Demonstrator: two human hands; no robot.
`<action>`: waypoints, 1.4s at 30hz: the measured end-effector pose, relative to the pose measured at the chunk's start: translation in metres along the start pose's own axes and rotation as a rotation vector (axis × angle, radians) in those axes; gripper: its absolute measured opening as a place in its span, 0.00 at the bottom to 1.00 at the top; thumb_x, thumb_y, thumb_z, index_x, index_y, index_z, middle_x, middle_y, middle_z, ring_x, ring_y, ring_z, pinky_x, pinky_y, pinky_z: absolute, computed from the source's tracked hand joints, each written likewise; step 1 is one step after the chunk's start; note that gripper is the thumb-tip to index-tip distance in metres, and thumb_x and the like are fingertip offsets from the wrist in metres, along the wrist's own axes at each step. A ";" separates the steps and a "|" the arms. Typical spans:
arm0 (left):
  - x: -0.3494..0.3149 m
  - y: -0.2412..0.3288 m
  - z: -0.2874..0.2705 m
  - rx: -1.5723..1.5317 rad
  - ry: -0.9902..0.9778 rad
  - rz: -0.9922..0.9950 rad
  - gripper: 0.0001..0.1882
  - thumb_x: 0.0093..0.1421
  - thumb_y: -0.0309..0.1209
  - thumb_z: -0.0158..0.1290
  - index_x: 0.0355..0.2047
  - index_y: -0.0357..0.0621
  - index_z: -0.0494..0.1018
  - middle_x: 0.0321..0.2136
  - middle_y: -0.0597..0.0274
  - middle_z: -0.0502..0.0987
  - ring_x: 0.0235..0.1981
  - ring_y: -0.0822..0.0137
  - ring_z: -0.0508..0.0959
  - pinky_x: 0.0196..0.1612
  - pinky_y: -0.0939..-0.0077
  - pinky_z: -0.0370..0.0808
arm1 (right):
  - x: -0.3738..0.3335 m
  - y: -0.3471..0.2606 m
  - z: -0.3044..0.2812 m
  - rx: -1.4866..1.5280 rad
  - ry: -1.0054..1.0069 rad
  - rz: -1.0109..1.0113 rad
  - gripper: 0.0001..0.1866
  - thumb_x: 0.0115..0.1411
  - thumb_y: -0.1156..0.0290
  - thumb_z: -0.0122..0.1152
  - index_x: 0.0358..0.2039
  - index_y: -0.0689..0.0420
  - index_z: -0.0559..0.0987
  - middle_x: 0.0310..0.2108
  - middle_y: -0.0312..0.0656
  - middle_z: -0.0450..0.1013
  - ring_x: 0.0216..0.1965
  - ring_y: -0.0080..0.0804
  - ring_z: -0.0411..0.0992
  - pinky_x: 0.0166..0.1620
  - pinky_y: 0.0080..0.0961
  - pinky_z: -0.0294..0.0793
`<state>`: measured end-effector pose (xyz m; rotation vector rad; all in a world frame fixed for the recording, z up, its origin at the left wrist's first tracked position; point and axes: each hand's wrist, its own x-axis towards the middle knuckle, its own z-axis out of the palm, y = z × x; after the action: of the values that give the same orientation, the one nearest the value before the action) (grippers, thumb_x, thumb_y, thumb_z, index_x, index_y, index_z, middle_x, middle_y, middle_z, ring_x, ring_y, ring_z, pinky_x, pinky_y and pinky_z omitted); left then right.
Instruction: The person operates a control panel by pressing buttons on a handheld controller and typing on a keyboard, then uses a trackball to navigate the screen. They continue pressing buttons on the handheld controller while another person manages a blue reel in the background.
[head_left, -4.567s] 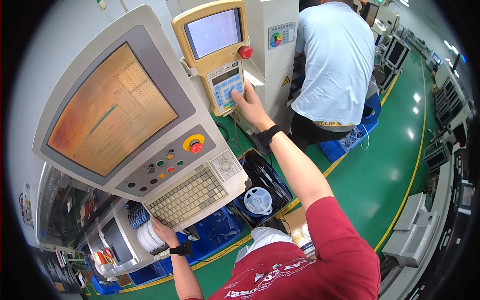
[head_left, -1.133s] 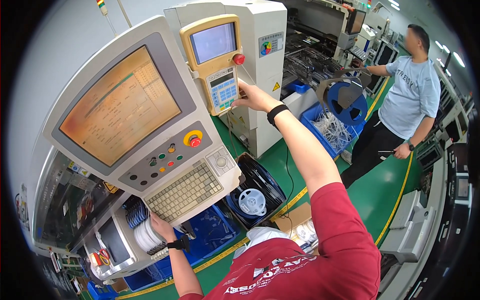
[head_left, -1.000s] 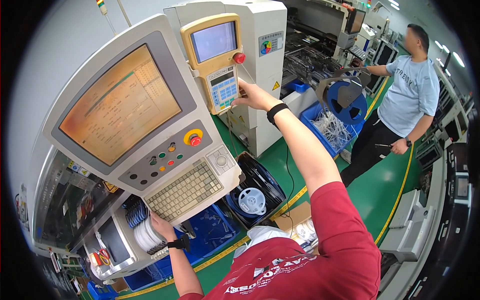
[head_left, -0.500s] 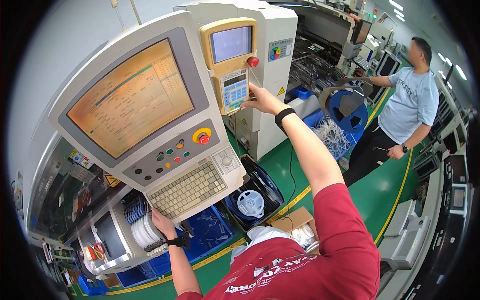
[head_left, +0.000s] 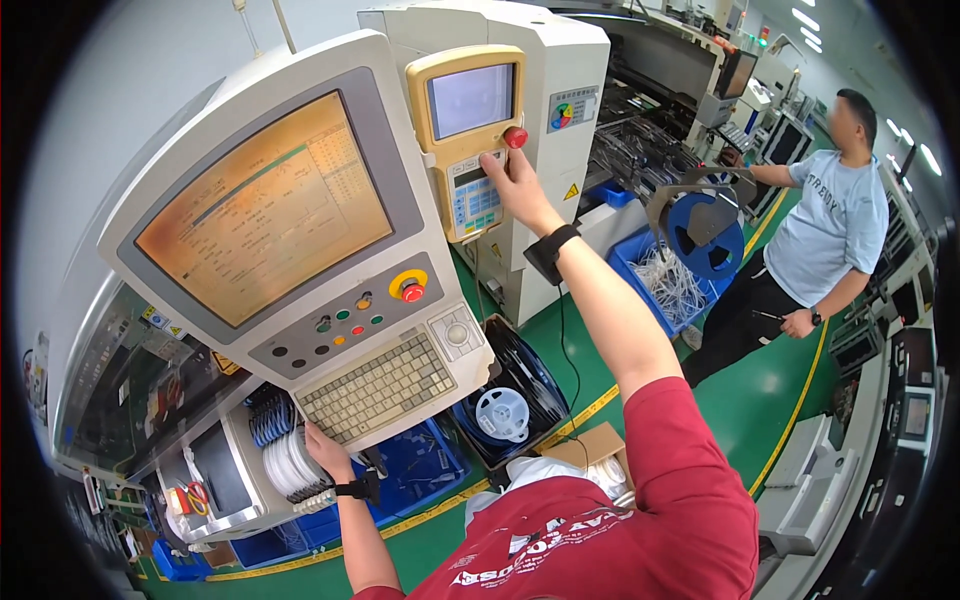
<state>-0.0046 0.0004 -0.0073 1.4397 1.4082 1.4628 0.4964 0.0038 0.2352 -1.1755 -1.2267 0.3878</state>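
Our right hand (head_left: pixel 518 190): thumb over yellow pendant (head_left: pixel 465 145), forefinger parted | our left hand (head_left: pixel 328 452): at keyboard (head_left: pixel 380 388) corner | finger grips: we cannot tell

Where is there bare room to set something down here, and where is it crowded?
A bare patch: the glossy green floor between the red short sleeve and curved yellow floor line, below the co-worker's black trousers in the picture. It is crowded below the beige rectangular keyboard: blue plastic bins and a row of white discs near the left hand.
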 end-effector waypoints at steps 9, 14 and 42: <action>0.000 0.004 0.001 0.010 -0.007 -0.019 0.29 0.72 0.46 0.35 0.48 0.25 0.69 0.42 0.47 0.77 0.41 0.59 0.75 0.47 0.70 0.69 | -0.004 0.013 0.015 0.046 0.111 -0.120 0.32 0.69 0.60 0.48 0.68 0.58 0.50 0.60 0.47 0.61 0.60 0.33 0.60 0.62 0.28 0.57; -0.001 0.009 0.003 -0.011 -0.016 -0.009 0.29 0.72 0.45 0.34 0.48 0.25 0.70 0.42 0.48 0.77 0.41 0.60 0.75 0.47 0.70 0.69 | -0.009 0.019 0.016 0.114 0.082 -0.105 0.31 0.69 0.60 0.48 0.66 0.58 0.51 0.57 0.48 0.64 0.58 0.33 0.62 0.60 0.29 0.60; -0.003 0.010 -0.002 0.151 0.019 -0.048 0.28 0.73 0.45 0.34 0.46 0.26 0.70 0.41 0.52 0.76 0.41 0.63 0.73 0.49 0.72 0.68 | -0.028 0.055 0.009 -0.024 -0.005 -0.173 0.28 0.61 0.68 0.61 0.56 0.60 0.58 0.45 0.49 0.73 0.46 0.33 0.73 0.48 0.31 0.73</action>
<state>-0.0033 -0.0048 0.0020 1.4761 1.5833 1.3684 0.4973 0.0089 0.1734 -1.0793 -1.3297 0.2478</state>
